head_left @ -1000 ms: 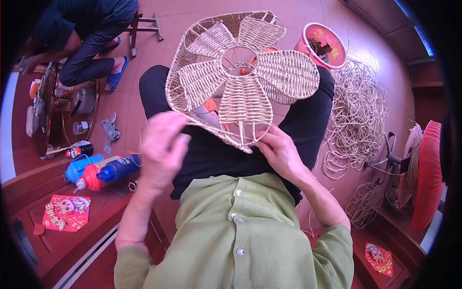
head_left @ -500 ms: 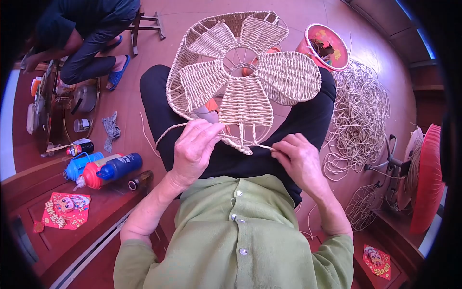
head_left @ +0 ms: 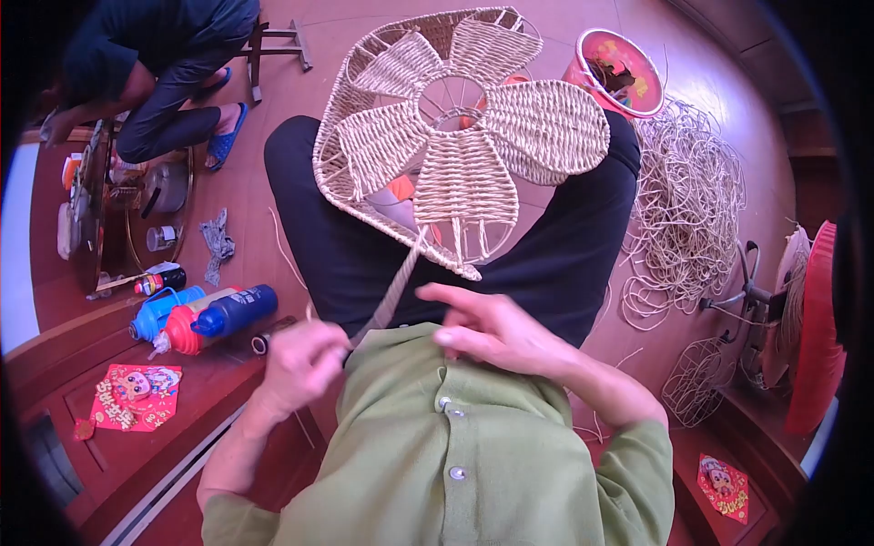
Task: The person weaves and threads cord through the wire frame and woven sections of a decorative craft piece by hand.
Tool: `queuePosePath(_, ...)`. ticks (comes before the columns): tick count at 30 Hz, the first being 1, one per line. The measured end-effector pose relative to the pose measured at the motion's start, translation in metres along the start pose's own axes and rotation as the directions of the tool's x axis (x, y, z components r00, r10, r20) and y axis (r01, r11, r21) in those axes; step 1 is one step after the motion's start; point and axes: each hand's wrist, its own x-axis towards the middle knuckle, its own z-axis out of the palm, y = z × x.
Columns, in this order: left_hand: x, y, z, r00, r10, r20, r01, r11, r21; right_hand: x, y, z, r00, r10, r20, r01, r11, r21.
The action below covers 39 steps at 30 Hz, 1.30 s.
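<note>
A woven cord piece with flower-like petals [head_left: 465,187] rests across the person's thighs, its braided rim curving round the left side. From its lower edge a cord [head_left: 396,287], blurred by motion, runs down to my left hand [head_left: 309,362], whose fingers are closed on it. My right hand [head_left: 487,332] is just below the woven piece, thumb and fingers apart, holding nothing and not touching the piece.
A pink bucket [head_left: 617,73] and a heap of loose cord [head_left: 687,209] are on the floor at right, near a red round cushion [head_left: 813,328]. Flasks [head_left: 238,309] lie at left. Another person [head_left: 182,82] crouches at upper left.
My left hand has moved down and left, drawing the cord taut from the rim. My right hand has let go of the cord end, moved left and opened.
</note>
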Motion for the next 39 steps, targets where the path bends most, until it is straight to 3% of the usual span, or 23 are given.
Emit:
queuePosePath(1, -0.006, -0.005, 0.007, 0.985, 0.112, 0.128, -0.115, 0.993, 0.015, 0.015, 0.003, 0.008, 0.993, 0.073, 0.092, -0.092, 0.968, 0.232)
queuePosePath(2, -0.011, -0.005, 0.011, 0.963, 0.081, 0.257, -0.080, 0.997, -0.014, 0.030, 0.008, 0.014, 0.987, 0.065, 0.149, -0.106, 0.950, 0.293)
queuePosePath(5, 0.002, 0.002, 0.025, 0.976, 0.021, 0.216, 0.009, 0.991, -0.136, 0.052, 0.016, 0.019, 0.961, 0.031, 0.274, -0.126, 0.933, 0.337)
queuePosePath(6, 0.010, 0.005, 0.026, 0.965, -0.185, 0.187, 0.230, 0.938, -0.259, 0.051, 0.014, 0.022, 0.974, -0.004, 0.226, -0.043, 0.978, 0.203)
queuePosePath(7, 0.022, -0.001, 0.032, 0.958, -0.255, 0.131, 0.285, 0.809, -0.513, 0.049, 0.014, 0.024, 0.982, -0.044, 0.181, 0.033, 0.998, 0.062)
queuePosePath(8, 0.038, 0.011, 0.038, 0.951, -0.286, 0.114, 0.290, 0.708, -0.643, 0.046, 0.016, 0.024, 0.975, -0.173, 0.141, 0.208, 0.932, -0.296)
queuePosePath(9, 0.053, 0.023, 0.044, 0.942, -0.318, 0.104, 0.282, 0.588, -0.758, 0.043, 0.016, 0.024, 0.975, -0.170, 0.142, 0.206, 0.932, -0.299)
queuePosePath(10, 0.063, 0.026, 0.050, 0.943, -0.317, 0.102, 0.279, 0.585, -0.761, 0.041, 0.014, 0.024, 0.970, -0.146, 0.192, 0.224, 0.840, -0.493)
queuePosePath(12, 0.073, 0.029, 0.056, 0.916, -0.289, 0.278, 0.373, 0.360, -0.855, 0.037, 0.013, 0.027, 0.974, -0.103, 0.201, 0.218, 0.651, -0.727)
queuePosePath(13, 0.074, 0.029, 0.055, 0.918, -0.289, 0.273, 0.367, 0.354, -0.860, 0.032, 0.010, 0.024, 0.974, -0.098, 0.205, 0.219, 0.646, -0.731)
queuePosePath(15, 0.073, 0.027, 0.051, 0.912, -0.328, 0.248, 0.381, 0.448, -0.809, 0.016, 0.008, 0.012, 0.960, -0.280, 0.032, 0.185, 0.543, -0.819)
queuePosePath(16, 0.071, 0.025, 0.053, 0.941, -0.299, 0.158, 0.312, 0.584, -0.749, 0.010, 0.014, 0.005, 0.915, -0.376, -0.145, 0.112, 0.583, -0.804)
queuePosePath(17, 0.071, 0.022, 0.055, 0.940, -0.303, 0.159, 0.314, 0.583, -0.749, 0.006, 0.017, -0.001, 0.883, -0.383, -0.271, 0.027, 0.617, -0.786)
queuePosePath(19, 0.070, 0.019, 0.064, 0.882, -0.379, 0.280, 0.458, 0.546, -0.702, 0.001, 0.020, -0.011, 0.858, -0.397, -0.326, -0.012, 0.619, -0.785)
queuePosePath(21, 0.073, 0.021, 0.073, 0.872, -0.382, 0.307, 0.478, 0.525, -0.704, 0.004, 0.023, -0.009, 0.851, -0.405, -0.335, -0.004, 0.631, -0.776)
queuePosePath(23, 0.076, 0.023, 0.078, 0.911, -0.326, 0.251, 0.401, 0.561, -0.725, 0.019, 0.033, -0.007, 0.759, -0.443, -0.477, 0.153, 0.833, -0.532)
queuePosePath(24, 0.075, 0.022, 0.079, 0.905, -0.326, 0.274, 0.411, 0.499, -0.763, 0.024, 0.043, -0.010, 0.779, -0.396, -0.486, 0.206, 0.894, -0.399)
queuePosePath(25, 0.075, 0.020, 0.082, 0.906, -0.325, 0.270, 0.407, 0.502, -0.763, 0.028, 0.052, -0.012, 0.778, -0.401, -0.484, 0.210, 0.891, -0.402)
queuePosePath(27, 0.074, 0.016, 0.091, 0.897, -0.359, 0.258, 0.422, 0.520, -0.743, 0.035, 0.060, -0.016, 0.864, -0.285, -0.414, 0.291, 0.955, -0.050)
queuePosePath(29, 0.076, 0.014, 0.092, 0.908, -0.350, 0.230, 0.393, 0.522, -0.757, 0.032, 0.059, -0.022, 0.873, -0.287, -0.394, 0.282, 0.957, -0.072)
queuePosePath(34, 0.081, 0.019, 0.096, 0.911, -0.340, 0.234, 0.391, 0.527, -0.755, 0.031, 0.045, -0.022, 0.932, -0.125, -0.341, 0.208, 0.954, 0.217)
queuePosePath(39, 0.084, 0.015, 0.106, 0.909, -0.371, 0.191, 0.358, 0.457, -0.814, 0.028, 0.040, -0.025, 0.927, -0.140, -0.349, 0.202, 0.968, 0.146)
